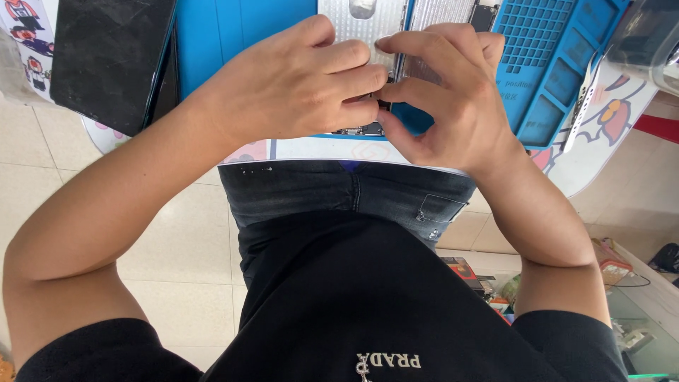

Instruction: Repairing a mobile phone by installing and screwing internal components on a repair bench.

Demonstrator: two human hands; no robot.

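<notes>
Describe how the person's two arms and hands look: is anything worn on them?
Both forearms are bare down to the hands. The left hand and right hand wear no gloves, and no rings, watch or bracelet show. Short black sleeves cover only the upper arms. The fingernails look short and plain.
</notes>
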